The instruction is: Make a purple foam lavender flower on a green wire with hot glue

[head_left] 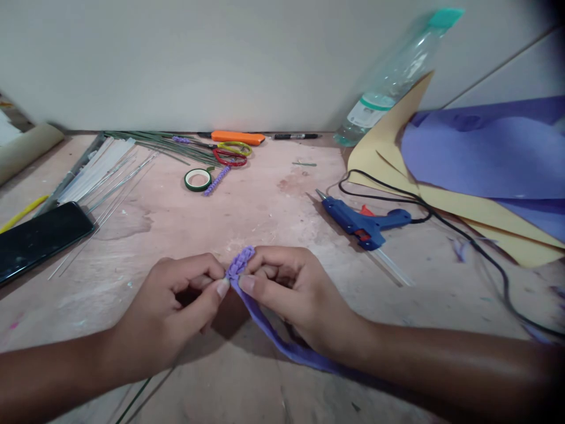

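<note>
Between my hands, over the near middle of the table, is a purple paper strip (265,330). Its upper end is gathered into a small ruffled spike (241,262); the flat tail runs down to the right, under my right forearm. My left hand (180,312) is closed, thumb and forefinger pinching the base of the spike. My right hand (293,288) pinches the strip just beside that, forefinger against the ruffles. A thin green wire (135,400) shows below my left wrist; whether it joins the spike is hidden.
A blue glue gun (366,221) with a black cord lies right, before purple and yellow sheets (481,159) and a leaning bottle (388,88). Scissors (232,153), green tape (198,179), an orange cutter (238,138) and a pen (295,136) lie behind; a phone (44,238) lies left.
</note>
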`<action>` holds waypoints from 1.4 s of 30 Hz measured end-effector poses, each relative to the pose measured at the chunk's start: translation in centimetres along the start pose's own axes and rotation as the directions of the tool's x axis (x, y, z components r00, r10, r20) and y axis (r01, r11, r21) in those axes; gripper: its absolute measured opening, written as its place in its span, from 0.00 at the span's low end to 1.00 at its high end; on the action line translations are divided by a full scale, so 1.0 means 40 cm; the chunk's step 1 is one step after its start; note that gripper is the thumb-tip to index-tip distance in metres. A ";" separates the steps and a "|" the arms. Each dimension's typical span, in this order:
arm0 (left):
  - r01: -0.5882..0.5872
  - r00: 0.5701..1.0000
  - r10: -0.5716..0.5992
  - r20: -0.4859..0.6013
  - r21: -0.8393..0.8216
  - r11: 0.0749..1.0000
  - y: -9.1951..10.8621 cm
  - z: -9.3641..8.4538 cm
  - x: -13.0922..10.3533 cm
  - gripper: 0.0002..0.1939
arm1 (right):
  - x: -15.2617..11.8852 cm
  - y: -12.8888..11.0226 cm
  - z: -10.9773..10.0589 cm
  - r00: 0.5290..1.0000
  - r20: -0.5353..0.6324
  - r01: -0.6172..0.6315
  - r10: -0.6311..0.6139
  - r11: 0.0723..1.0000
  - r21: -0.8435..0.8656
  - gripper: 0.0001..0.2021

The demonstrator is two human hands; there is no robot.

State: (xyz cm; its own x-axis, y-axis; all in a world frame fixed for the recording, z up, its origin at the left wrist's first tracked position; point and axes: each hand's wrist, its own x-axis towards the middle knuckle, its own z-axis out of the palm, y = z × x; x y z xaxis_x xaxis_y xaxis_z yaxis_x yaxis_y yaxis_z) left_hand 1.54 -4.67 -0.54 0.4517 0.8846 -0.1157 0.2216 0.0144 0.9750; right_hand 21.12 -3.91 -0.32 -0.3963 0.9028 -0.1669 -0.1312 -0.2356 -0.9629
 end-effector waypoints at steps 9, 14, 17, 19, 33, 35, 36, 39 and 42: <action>0.020 1.000 -0.021 -0.006 -0.047 0.999 -0.001 0.000 0.006 0.13 | -0.001 -0.003 -0.008 0.996 -0.006 0.084 -0.086 0.987 -0.136 0.07; 0.031 0.999 -0.032 -0.017 -0.034 0.999 0.003 0.001 0.005 0.13 | 0.003 0.007 -0.003 0.993 -0.034 0.106 -0.113 0.980 -0.167 0.10; 0.054 0.998 -0.054 -0.015 -0.029 0.998 0.005 0.003 0.006 0.12 | 0.003 0.007 -0.004 0.992 -0.035 0.115 -0.122 0.981 -0.156 0.08; 0.058 0.998 -0.058 -0.024 -0.021 0.998 0.006 0.005 0.008 0.12 | 0.001 0.003 -0.004 0.993 -0.017 0.115 -0.118 0.983 -0.142 0.07; 0.114 0.992 -0.117 -0.057 -0.046 0.992 0.004 0.008 0.000 0.13 | 0.000 0.015 -0.013 0.964 -0.057 0.240 -0.259 0.944 -0.224 0.10; 0.115 0.991 -0.118 -0.057 -0.050 0.992 0.006 0.009 0.003 0.13 | -0.002 0.008 -0.006 0.948 -0.050 0.276 -0.313 0.891 -0.361 0.06; 0.109 0.992 -0.112 -0.058 -0.049 0.993 0.007 0.009 0.005 0.13 | -0.004 0.006 -0.004 0.942 -0.044 0.287 -0.334 0.864 -0.413 0.04; 0.081 0.995 -0.083 -0.050 -0.027 0.996 0.009 0.010 0.008 0.13 | -0.007 0.006 0.001 0.920 -0.044 0.321 -0.391 0.812 -0.488 0.03; 0.078 0.996 -0.078 -0.035 0.000 0.997 0.006 0.010 0.009 0.11 | -0.008 0.011 0.001 0.901 -0.029 0.354 -0.432 0.772 -0.528 0.04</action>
State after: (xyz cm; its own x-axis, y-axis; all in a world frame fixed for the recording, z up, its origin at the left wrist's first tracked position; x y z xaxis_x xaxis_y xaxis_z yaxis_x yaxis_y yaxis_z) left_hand 2.11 -4.54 -0.44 0.4022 0.8968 -0.1844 0.2564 0.0830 0.9630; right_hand 21.16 -4.30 -0.68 -0.2744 0.9258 0.2599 0.2383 0.3273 -0.9144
